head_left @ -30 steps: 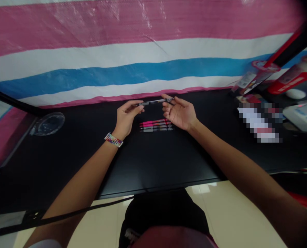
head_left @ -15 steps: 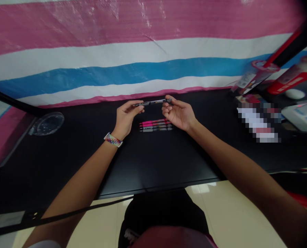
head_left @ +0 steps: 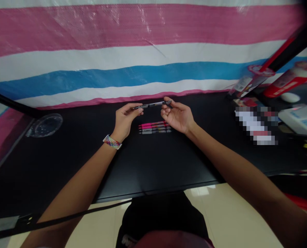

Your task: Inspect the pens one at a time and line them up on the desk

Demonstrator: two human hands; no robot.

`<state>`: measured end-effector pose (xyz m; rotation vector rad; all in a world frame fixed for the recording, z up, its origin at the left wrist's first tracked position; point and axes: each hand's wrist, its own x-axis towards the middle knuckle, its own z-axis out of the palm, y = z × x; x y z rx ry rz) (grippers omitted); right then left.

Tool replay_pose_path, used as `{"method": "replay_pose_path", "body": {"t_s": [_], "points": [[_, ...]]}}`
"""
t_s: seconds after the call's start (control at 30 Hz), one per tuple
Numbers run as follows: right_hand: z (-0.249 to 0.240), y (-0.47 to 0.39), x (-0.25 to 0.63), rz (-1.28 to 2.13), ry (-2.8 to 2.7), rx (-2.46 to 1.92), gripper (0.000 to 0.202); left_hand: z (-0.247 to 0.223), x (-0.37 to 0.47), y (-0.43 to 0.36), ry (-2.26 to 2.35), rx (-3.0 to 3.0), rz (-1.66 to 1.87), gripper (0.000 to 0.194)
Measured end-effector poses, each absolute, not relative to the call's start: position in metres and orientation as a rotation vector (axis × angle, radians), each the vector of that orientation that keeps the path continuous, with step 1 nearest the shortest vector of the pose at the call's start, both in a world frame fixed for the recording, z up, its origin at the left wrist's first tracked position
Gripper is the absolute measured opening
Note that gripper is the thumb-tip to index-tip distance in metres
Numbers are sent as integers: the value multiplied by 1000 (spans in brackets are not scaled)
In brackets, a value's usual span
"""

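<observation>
Down at the bottom there's just pale floor and the near edge of a black table (head_left: 153, 165), and a bit past mid-frame four pens (head_left: 155, 127) lie side by side, two pink and two grey. Right above them, the left hand (head_left: 125, 119) and right hand (head_left: 178, 115) each pinch one end of a grey pen (head_left: 152, 104) held level off the table, other fingers loosely curled. Further back there's a clear dish (head_left: 45, 124) at far left and a pink, white and blue striped sheet (head_left: 143, 51) across the top.

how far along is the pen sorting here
Looks done: four pens, two pink and two grey, lie in a neat row on the black table. In hand: a fifth grey pen held level above them, the left hand pinching one end and the right hand the other. Left: that pen has not joined the row.
</observation>
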<state>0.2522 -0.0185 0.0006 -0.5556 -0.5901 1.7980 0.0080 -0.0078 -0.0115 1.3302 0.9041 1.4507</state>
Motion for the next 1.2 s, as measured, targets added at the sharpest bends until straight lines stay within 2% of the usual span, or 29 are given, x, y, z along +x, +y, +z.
{"method": "replay_pose_path", "body": {"t_s": [0.2,0.37,1.2], "points": [[2,-20,252,1772,-599,-556,28,-11,8,-8,943,1367,1448,23],[0,-20,251,1711,-647,-607,21,-12,9,-9,933,1365,1447,24],[0,-23,253,1627,-778,-660,19,-9,9,-10,927,1368,1458,23]]}}
